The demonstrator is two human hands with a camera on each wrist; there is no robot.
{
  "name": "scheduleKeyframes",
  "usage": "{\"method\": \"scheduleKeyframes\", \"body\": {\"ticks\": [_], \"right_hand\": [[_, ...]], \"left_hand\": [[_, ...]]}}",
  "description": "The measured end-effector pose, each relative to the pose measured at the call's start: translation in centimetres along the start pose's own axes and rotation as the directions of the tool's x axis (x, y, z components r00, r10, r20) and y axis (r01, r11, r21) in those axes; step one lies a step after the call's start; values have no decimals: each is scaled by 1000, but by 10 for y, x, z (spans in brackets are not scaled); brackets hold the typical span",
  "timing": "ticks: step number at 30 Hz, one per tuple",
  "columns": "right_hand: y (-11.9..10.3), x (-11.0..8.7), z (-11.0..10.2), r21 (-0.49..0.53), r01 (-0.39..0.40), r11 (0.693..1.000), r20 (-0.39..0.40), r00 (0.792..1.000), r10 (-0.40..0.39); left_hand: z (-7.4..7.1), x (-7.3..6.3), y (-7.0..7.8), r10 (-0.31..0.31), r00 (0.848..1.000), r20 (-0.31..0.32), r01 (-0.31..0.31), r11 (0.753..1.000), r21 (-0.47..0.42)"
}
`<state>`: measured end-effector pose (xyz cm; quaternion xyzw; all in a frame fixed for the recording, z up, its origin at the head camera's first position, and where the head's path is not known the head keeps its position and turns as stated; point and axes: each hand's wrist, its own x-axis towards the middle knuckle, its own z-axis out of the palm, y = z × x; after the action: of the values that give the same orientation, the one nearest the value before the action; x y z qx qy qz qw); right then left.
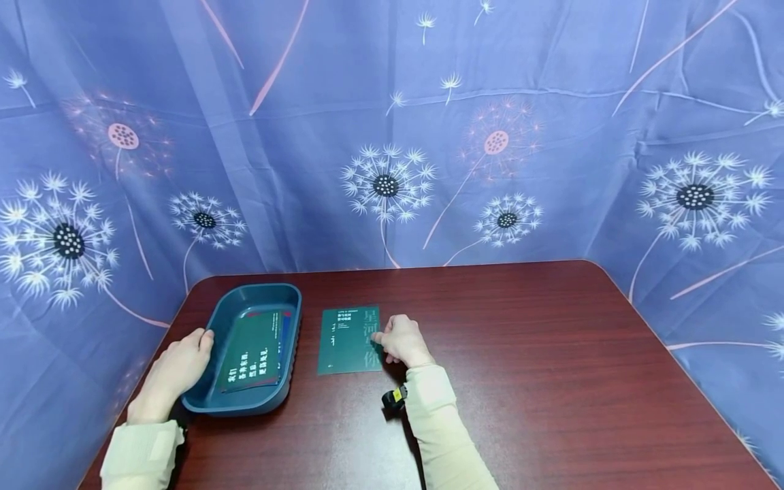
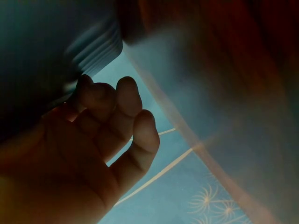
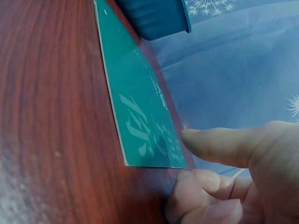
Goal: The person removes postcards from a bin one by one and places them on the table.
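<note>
A flat green card (image 1: 349,340) with white print lies on the table, right of a blue plastic tray (image 1: 295,354). My right hand (image 1: 401,340) pinches the card's right edge, the thumb (image 3: 219,143) on one side and curled fingers (image 3: 184,193) by the edge below. Inside the tray rests a small stack of printed cards (image 1: 254,347), a green one on top. My left hand (image 1: 177,367) grips the tray's left rim, its thumb over the edge. From the left wrist, curled fingers (image 2: 126,98) show against the dark tray side.
A dark reddish-brown wooden table (image 1: 551,367) carries everything. Behind it hangs a blue curtain (image 1: 318,136) with dandelion prints. A small black device with a yellow mark (image 1: 395,398) sits at the right wrist.
</note>
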<state>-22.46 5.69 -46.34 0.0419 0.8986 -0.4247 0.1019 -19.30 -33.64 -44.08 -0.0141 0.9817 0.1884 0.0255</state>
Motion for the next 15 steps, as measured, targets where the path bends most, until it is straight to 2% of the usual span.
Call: {"method": "scheduleKeyframes", "body": {"ticks": [9,15], "right_hand": [[-8,-6,0,-10,60,998,-34,998,-60],[-19,-12,-2,21,107,994,-31,994,-106]], "left_hand": [[0,-2,1,-2,1000,-5,2,1000,9],[-1,-3,1,5,1000,-9,-5,1000,2]]}}
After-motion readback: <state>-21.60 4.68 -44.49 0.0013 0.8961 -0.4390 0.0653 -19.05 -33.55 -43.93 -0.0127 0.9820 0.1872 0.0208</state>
